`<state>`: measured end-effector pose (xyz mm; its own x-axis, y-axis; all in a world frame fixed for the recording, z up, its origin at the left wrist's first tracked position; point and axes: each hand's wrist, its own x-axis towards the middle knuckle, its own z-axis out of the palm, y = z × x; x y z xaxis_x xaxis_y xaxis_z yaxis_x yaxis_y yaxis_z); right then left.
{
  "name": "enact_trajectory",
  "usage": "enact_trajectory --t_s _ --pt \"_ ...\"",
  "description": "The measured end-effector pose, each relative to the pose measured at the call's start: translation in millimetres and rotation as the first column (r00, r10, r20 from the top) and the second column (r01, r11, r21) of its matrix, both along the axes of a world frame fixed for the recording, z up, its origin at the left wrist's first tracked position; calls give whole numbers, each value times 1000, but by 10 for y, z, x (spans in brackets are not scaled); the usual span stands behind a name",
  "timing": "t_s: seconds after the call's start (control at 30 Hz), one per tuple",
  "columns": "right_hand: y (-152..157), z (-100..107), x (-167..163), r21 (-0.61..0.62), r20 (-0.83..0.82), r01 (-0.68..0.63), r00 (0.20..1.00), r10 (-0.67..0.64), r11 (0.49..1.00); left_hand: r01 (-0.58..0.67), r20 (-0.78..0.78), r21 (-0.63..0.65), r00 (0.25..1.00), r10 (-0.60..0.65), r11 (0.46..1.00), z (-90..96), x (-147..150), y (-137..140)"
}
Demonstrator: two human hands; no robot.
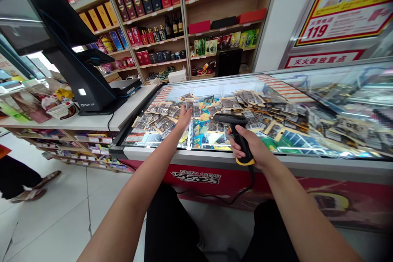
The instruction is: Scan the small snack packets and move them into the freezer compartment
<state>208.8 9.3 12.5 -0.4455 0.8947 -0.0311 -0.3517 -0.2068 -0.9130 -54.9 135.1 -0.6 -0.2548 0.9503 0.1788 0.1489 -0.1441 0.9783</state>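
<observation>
My right hand (250, 143) is wrapped round the grip of a black barcode scanner (229, 118) with a yellow base. The scanner's head points left, over the glass top of a chest freezer (190, 154). Further left, my left hand (185, 115) pinches a small dark packet (195, 108) with a clear front, just above the glass. Similar flat packets lie about it: one pile (158, 116) to the left of my left hand, and a larger heap (270, 106) beyond and to the right of the scanner. A cable hangs from the scanner's base along the freezer's red front.
A black checkout terminal (70, 57) stands on a white counter (123, 116) at the left. Shelves (147, 12) of boxes and bottles line the back. Another person's legs (18, 180) show at the lower left. A red-bordered poster (344, 8) hangs at the right.
</observation>
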Motion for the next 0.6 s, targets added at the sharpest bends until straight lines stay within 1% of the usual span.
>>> enact_trajectory --t_s 0.07,0.17,0.27,0.37,0.47,0.6 --pt "-3 5 13 -4 -30 3 1000 -3 1000 8 34 -11 999 -8 1000 39 12 -38" --pt "-12 17 59 0 -134 4 991 -4 1000 13 59 -47 998 -10 999 89 17 -96" --pt "-18 25 134 28 -265 87 961 -77 996 39 58 -57 998 -36 998 94 32 -127" --pt "-23 23 208 33 -354 163 925 -141 986 128 55 -39 991 -125 991 44 85 -123" --pt "-26 10 241 4 -404 162 903 -147 987 211 76 -30 975 -208 977 -6 155 -95" --pt "-6 -15 222 -27 -467 121 876 -119 992 203 167 -14 966 -198 979 25 244 -12"
